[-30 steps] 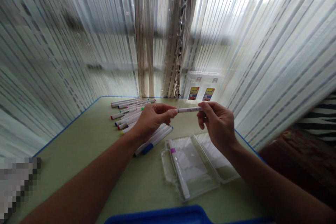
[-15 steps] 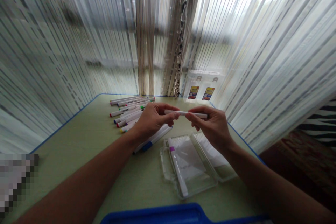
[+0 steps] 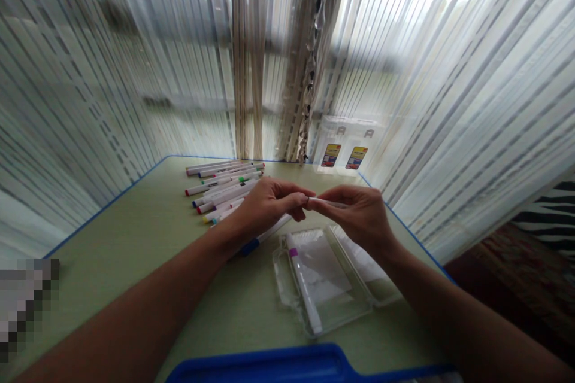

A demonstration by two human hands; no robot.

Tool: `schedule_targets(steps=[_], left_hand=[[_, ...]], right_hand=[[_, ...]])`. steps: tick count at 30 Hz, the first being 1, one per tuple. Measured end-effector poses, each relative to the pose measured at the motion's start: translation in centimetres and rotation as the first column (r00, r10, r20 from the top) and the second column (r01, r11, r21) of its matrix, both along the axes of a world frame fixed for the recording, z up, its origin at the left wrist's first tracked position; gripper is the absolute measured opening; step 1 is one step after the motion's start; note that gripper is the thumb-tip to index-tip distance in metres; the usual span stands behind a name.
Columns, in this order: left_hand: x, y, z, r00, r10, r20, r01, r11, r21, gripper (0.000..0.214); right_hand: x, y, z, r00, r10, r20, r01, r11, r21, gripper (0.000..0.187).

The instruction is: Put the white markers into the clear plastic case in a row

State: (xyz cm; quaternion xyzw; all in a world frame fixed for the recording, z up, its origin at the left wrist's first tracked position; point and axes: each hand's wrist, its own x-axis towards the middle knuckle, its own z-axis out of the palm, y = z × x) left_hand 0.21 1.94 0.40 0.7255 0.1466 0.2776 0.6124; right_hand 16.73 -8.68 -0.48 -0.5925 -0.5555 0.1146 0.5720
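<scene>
My left hand and my right hand meet above the green table, both pinching one white marker, of which only a short piece shows between the right fingers. Below them lies an open clear plastic case holding a white marker with a purple cap. A blue-capped marker lies under my left hand. A row of several capped markers lies behind my left hand.
Striped sheer curtains hang close around the table's far and side edges. Two clear packages with yellow labels lean at the back. A blue tray edge lies at the near edge. A blurred patch sits at lower left.
My hands have drawn together along the marker, so their fingertips now nearly touch and most of it is covered. Both hands sank slightly toward the case.
</scene>
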Motion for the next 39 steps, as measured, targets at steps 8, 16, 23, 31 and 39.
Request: schedule_targets(steps=[8, 16, 23, 31, 39], left_hand=[[0.0, -0.3, 0.2, 1.0, -0.027, -0.014, 0.028, 0.999, 0.039, 0.028], [0.2, 0.1, 0.0, 0.999, 0.036, 0.038, -0.035, 0.999, -0.024, 0.022], [0.4, 0.6, -0.4, 0.994, 0.042, 0.098, -0.03, 0.992, -0.123, 0.02], [0.1, 0.9, 0.0, 0.979, 0.091, 0.181, -0.046, 0.969, -0.243, 0.013], [-0.2, 1.7, 0.0, 0.962, 0.152, 0.226, -0.075, 0.946, -0.316, 0.012]], right_hand=[[0.3, 0.3, -0.2, 0.988, 0.049, -0.147, -0.056, 0.997, -0.044, 0.027], [0.2, 0.4, 0.0, 0.973, 0.105, -0.206, -0.113, 0.993, -0.025, 0.019], [-0.1, 0.2, 0.3, 0.941, 0.139, -0.307, -0.154, 0.988, -0.024, 0.017], [0.4, 0.4, 0.0, 0.878, 0.23, -0.419, -0.235, 0.971, 0.042, 0.015], [0.2, 0.3, 0.7, 0.793, 0.265, -0.549, -0.258, 0.962, 0.091, 0.013]])
